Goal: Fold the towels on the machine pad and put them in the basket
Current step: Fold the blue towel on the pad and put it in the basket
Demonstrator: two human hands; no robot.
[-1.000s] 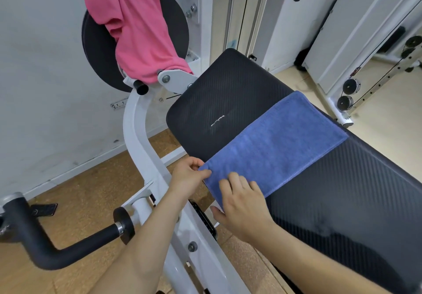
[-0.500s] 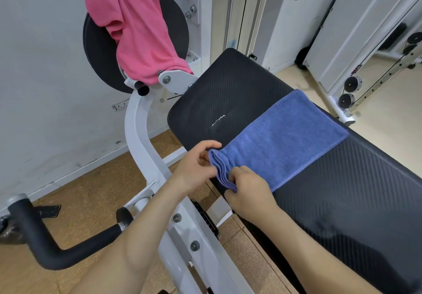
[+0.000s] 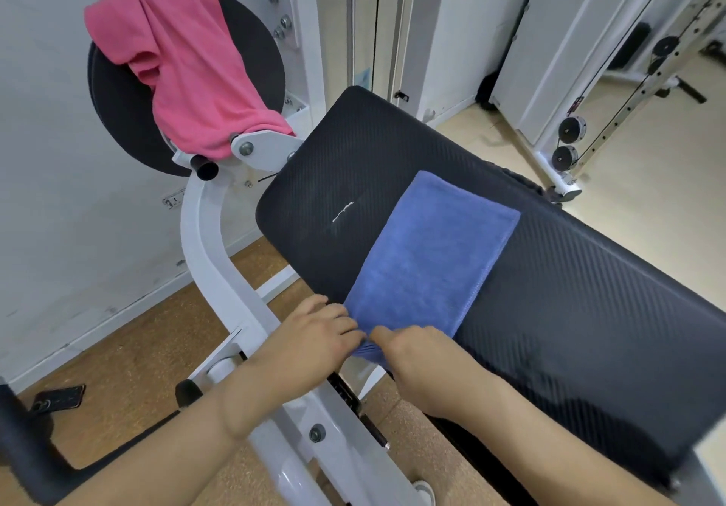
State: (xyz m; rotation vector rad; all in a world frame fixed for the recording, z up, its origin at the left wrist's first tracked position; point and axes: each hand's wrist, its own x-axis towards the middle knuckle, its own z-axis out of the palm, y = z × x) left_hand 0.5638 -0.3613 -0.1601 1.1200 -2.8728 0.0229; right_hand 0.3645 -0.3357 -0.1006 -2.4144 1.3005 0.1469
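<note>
- Change since the earlier frames: the blue towel (image 3: 430,258) has swung round on the bench (image 3: 589,309). Its long side now runs away from the person instead of out to the right, and its far end has left the right edge of the bench for the middle.
- Both hands have closed in on each other at the towel's near end.
- Left hand (image 3: 314,342): knuckles up, fingers (image 3: 345,326) curled and clamped on the near left corner of the blue towel.
- Right hand (image 3: 422,368): fingers (image 3: 387,336) curled and pinching the same near end, just beside the left hand.
- Near end of the blue towel: bunched between the two hands, hanging slightly over the near edge of the bench.
- Rest of the blue towel: folded into a strip and lying flat on the black bench.
- White frame (image 3: 204,238): curves up along the left side of the bench, above a cork floor (image 3: 129,348).
- Black handle (image 3: 23,450): lower left corner, near the floor.
- Pink towel (image 3: 188,73): draped unfolded over a round black disc (image 3: 114,112) at the top of the frame, well apart from the blue towel.
- Pulleys (image 3: 571,128): far right, on a second white machine.
</note>
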